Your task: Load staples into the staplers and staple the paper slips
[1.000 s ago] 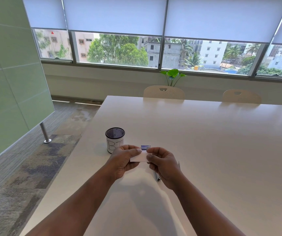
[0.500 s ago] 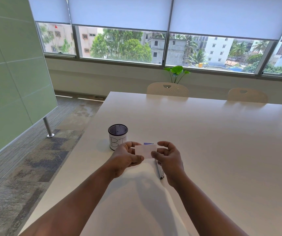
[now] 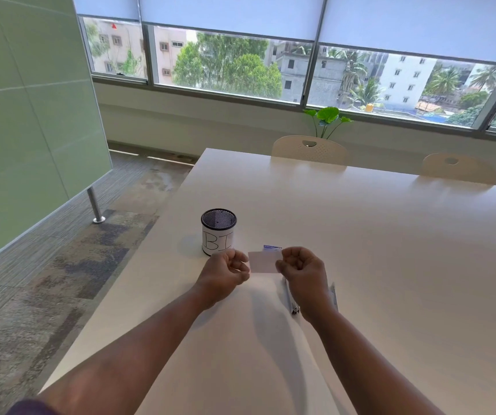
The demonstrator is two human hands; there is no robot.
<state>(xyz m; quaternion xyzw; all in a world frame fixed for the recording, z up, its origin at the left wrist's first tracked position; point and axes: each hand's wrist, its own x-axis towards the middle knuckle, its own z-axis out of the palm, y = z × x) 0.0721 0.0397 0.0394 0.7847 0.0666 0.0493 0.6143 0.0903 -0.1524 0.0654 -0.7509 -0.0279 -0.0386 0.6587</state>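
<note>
A small white paper slip (image 3: 264,262) is held upright above the table between both hands. My left hand (image 3: 225,269) pinches its left edge and my right hand (image 3: 303,271) pinches its right edge. Behind the slip lies a small blue staple box (image 3: 272,248), mostly hidden. A slim silver stapler (image 3: 291,298) lies on the white table (image 3: 390,250) under my right wrist, and another silvery piece (image 3: 333,295) shows to the right of that wrist.
A black mesh cup (image 3: 218,232) with a white label marked "BI" stands left of the hands near the table's left edge. Two pale chairs (image 3: 309,149) stand at the far side. A green partition with a metal leg stands on the left.
The hands have drawn apart along the slip, which now faces me flat. The view shifted right, and the stapler under my right wrist shows more.
</note>
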